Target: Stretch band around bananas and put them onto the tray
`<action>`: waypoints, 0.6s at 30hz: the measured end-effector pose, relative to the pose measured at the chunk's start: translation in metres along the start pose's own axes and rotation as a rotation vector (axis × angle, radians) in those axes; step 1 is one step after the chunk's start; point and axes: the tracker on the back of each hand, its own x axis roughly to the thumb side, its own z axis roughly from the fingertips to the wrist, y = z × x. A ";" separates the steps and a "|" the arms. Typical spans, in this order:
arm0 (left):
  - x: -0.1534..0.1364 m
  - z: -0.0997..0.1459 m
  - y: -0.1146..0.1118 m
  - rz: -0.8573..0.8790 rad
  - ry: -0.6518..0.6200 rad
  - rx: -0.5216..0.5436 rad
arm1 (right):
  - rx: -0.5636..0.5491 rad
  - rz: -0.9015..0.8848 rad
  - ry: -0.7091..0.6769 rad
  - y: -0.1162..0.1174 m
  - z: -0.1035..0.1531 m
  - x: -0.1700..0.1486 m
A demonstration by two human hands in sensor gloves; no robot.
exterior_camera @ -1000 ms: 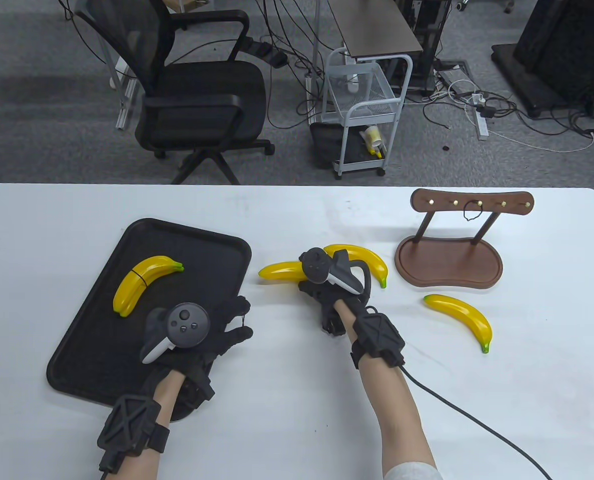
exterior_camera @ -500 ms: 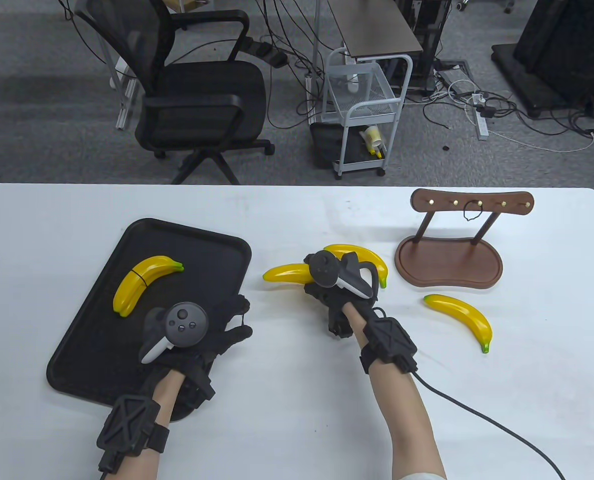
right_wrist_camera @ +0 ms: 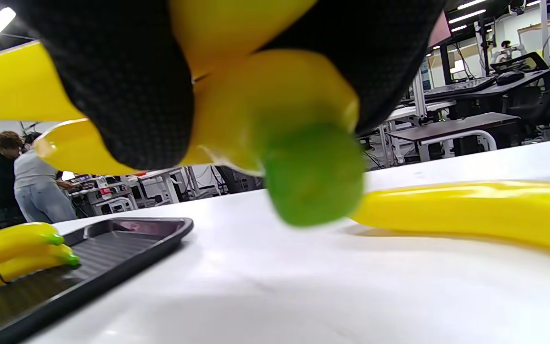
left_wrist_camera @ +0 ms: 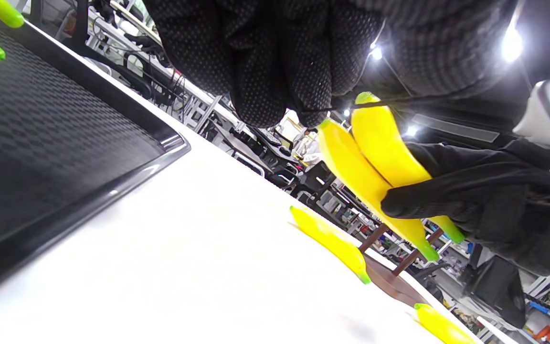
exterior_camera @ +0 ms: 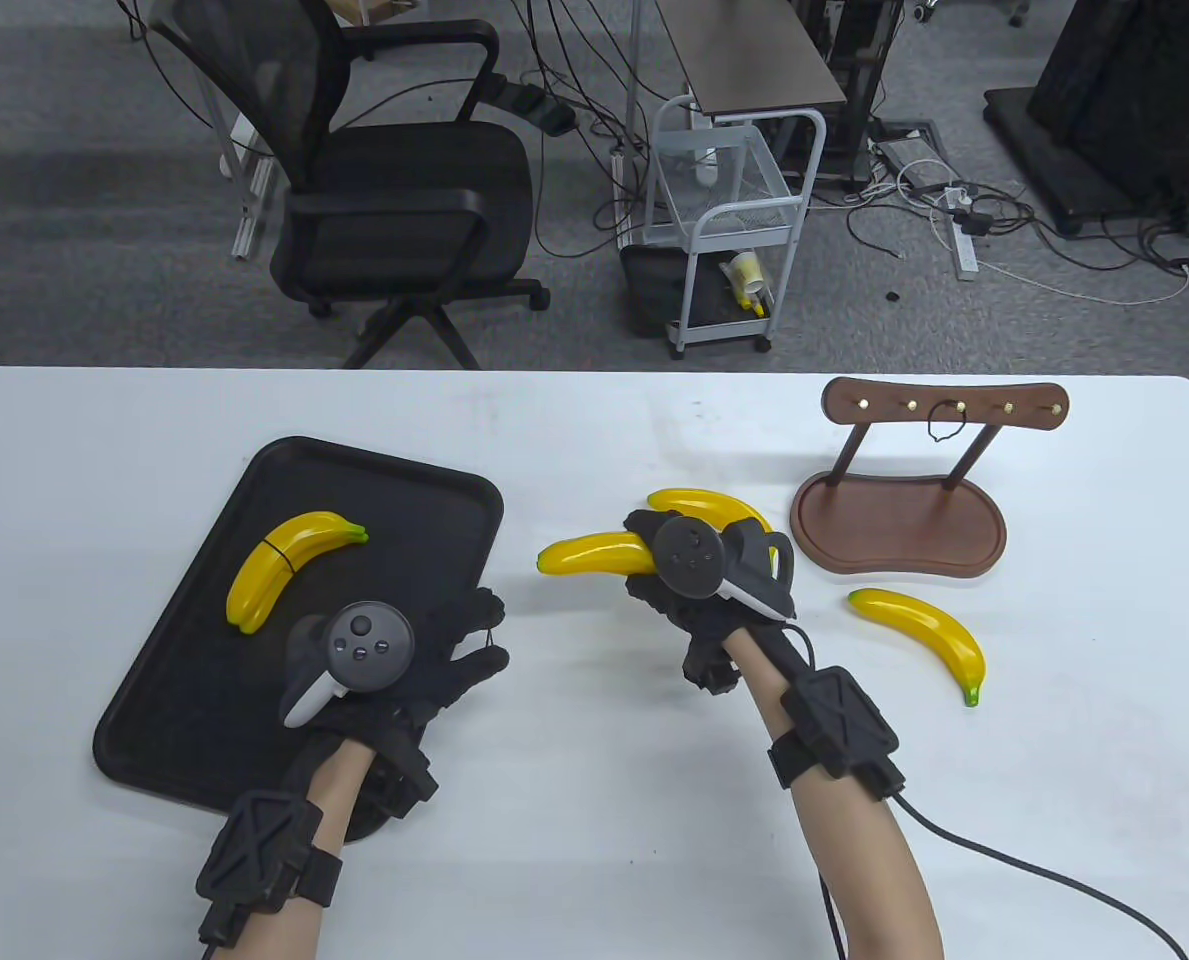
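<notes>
Right hand [exterior_camera: 699,580] grips two bananas [left_wrist_camera: 375,167] together, lifted right of the tray [exterior_camera: 194,700]. Left hand [exterior_camera: 404,670] pinches a band [exterior_camera: 489,632], ready; next, stretch it over their tips.

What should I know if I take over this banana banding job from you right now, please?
Left hand: over the right edge of the tray, fingers apparently pinching a thin band.
Right hand: grips two bananas side by side, off the table.
Done: one banded pair lies on the tray.
Left: band the held pair and tray it. Then do the two loose bananas, one behind the right hand, one near the wooden stand, where a spare band hangs.
</notes>
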 end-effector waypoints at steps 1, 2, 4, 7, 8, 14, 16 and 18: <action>0.000 0.000 0.000 0.009 -0.001 -0.003 | -0.003 -0.003 -0.008 -0.003 0.004 0.001; 0.000 0.000 -0.001 0.015 0.000 -0.004 | -0.007 -0.002 -0.012 -0.005 0.006 0.002; 0.001 -0.001 -0.001 0.033 0.000 -0.009 | -0.023 -0.007 -0.024 -0.011 0.014 0.005; 0.002 -0.001 -0.003 0.054 -0.003 -0.016 | -0.036 -0.017 -0.036 -0.017 0.023 0.007; 0.002 -0.001 -0.003 0.058 -0.005 -0.018 | -0.041 -0.018 -0.040 -0.018 0.026 0.008; 0.005 -0.003 -0.007 0.118 -0.022 -0.041 | -0.046 -0.018 -0.061 -0.018 0.044 0.011; 0.006 -0.004 -0.008 0.131 -0.024 -0.052 | -0.046 -0.021 -0.065 -0.016 0.047 0.012; 0.007 -0.005 -0.010 0.140 -0.028 -0.065 | -0.043 -0.021 -0.069 -0.014 0.051 0.012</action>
